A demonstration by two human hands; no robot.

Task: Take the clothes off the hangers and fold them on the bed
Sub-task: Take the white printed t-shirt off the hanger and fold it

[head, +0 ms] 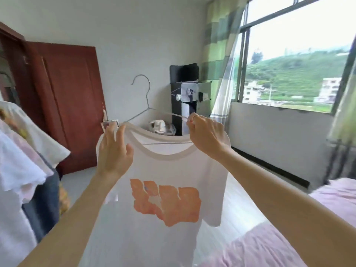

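A white T-shirt (165, 170) with an orange print hangs in front of me on a thin metal wire hanger (147, 99), whose hook points up. My left hand (115, 151) pinches the shirt's left shoulder at the collar. My right hand (206, 135) grips the hanger's right arm where it meets the collar. The hanger's left end pokes out beyond the shirt's shoulder, and its lower bar shows through the neck opening. The bed (289, 237), under a pink sheet, lies at the lower right.
More clothes (23, 160) hang at the left edge, white and dark ones. Behind stands a red-brown wardrobe (67, 103), a black cube shelf (185, 97) with a bag beside it, a curtain (221, 54) and a large window (298, 64) at right.
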